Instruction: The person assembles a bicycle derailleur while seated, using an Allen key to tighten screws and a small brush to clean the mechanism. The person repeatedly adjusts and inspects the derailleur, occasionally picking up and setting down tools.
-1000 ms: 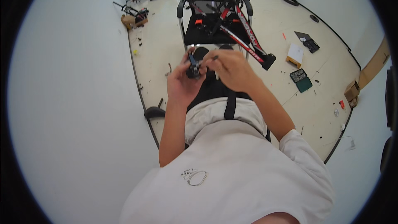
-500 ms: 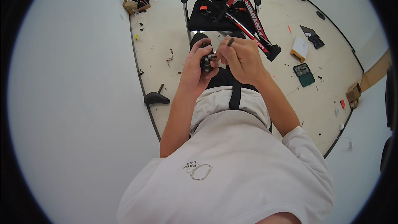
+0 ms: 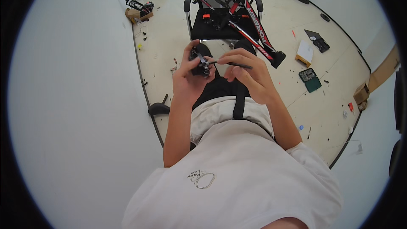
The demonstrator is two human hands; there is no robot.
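Note:
Close over my lap, my left hand (image 3: 185,79) is closed around a small black bicycle part with a silver metal band (image 3: 202,62); its exact kind is hard to make out. My right hand (image 3: 256,78) holds a slim dark screwdriver-like tool (image 3: 239,65) between fingers and thumb, its shaft lying roughly level. The tool's thin end reaches the metal side of the part, by my left fingertips. Whether its tip sits in a screw cannot be seen.
Ahead stands a black chair (image 3: 197,29) bearing a red, black and white bicycle frame (image 3: 250,36). A green case of small parts (image 3: 313,84), a white box (image 3: 304,53) and a black tool case (image 3: 321,43) lie to the right. A saddle (image 3: 159,109) rests by the left wall.
My right hand has opened out from a tighter grip, and the tool has swung from upright to nearly level. My left hand has shifted left and turned the part.

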